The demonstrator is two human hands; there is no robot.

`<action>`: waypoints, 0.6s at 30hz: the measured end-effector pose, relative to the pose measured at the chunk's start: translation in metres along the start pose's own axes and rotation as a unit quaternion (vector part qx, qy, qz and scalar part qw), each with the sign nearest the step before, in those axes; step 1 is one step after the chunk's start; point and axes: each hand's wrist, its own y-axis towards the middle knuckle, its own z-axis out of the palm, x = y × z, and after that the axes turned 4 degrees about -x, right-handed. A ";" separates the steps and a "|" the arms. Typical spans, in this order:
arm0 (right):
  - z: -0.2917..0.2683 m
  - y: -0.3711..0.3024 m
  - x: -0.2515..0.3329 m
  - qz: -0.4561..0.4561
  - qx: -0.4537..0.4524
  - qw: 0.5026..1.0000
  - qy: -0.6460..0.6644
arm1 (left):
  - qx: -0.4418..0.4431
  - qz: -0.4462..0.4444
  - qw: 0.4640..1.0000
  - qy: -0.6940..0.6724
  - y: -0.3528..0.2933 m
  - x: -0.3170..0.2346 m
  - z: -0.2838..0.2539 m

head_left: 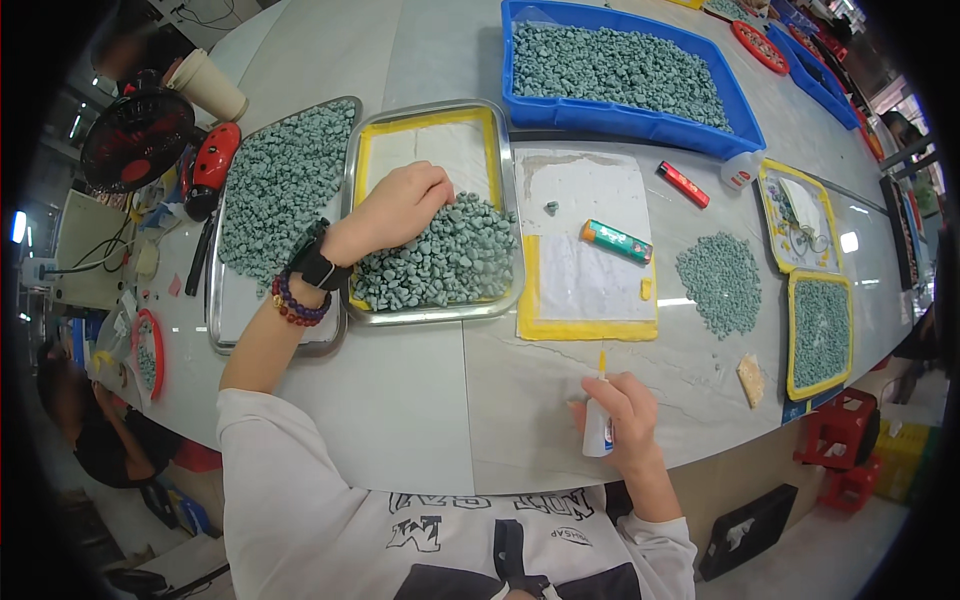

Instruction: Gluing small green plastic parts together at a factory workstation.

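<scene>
My left hand (400, 207), with a watch and beaded bracelets at the wrist, reaches over a metal tray (514, 170) edged inside with yellow tape. Its fingers curl down at the edge of the green stone chips (440, 262) heaped in the tray's near half; their tips are hidden. My right hand (632, 420) is wrapped round a small white glue bottle (597, 432), held upright with its yellow nozzle up, near the table's front edge. Just beyond the bottle lies a white board (590, 290) with yellow tape, bearing one loose stone (551, 208) and a green lighter-like tube (617, 242).
Another tray of chips (285, 190) sits at left, beside a fan (137, 140) and a cup (208, 86). A blue bin (630, 125) of chips stands at the back. Rightward are a red lighter (683, 185), a loose chip pile (722, 285) and a yellow-edged tray (820, 335).
</scene>
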 end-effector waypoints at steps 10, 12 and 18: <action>0.001 0.000 0.003 0.015 -0.014 1.000 -0.001 | -0.010 0.053 0.992 -0.112 -0.010 0.013 -0.010; 0.001 0.000 0.002 0.014 -0.019 1.000 0.001 | 0.010 0.037 0.983 -0.181 -0.017 0.008 -0.023; 0.001 -0.002 0.002 0.014 -0.011 1.000 -0.004 | 0.090 -0.075 0.963 -0.242 -0.026 0.013 -0.030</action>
